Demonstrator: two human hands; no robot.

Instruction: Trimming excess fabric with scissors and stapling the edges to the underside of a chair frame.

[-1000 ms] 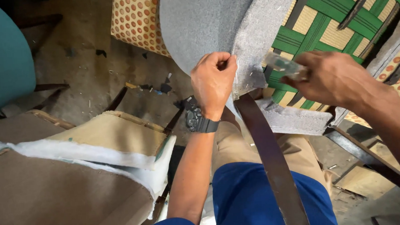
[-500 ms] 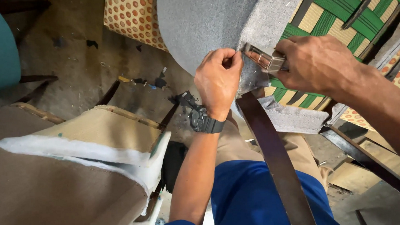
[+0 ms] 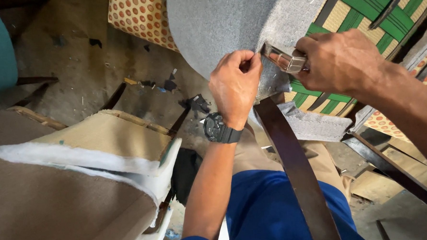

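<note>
Grey fabric (image 3: 228,23) fills the top middle of my view, stretched over a rounded seat piece, and both my hands meet at its lower edge. My left hand (image 3: 235,88) is closed, thumb and forefinger pinching the fabric's edge tight against the piece; a black wristwatch (image 3: 218,129) sits on that wrist. My right hand (image 3: 338,61) is wrapped shut around a small metal tool (image 3: 283,59) with a shiny, boxy nose, whose tip touches the fabric just beside my left fingertips. A dark brown curved strap (image 3: 295,174) runs down from below my hands across my blue lap. Behind the fabric lie a green and tan woven cushion (image 3: 362,8) and an orange dotted cushion (image 3: 142,17). To my left sits a brown padded seat (image 3: 59,208) with white foam showing along its edge, on the dusty floor (image 3: 77,68).
</note>
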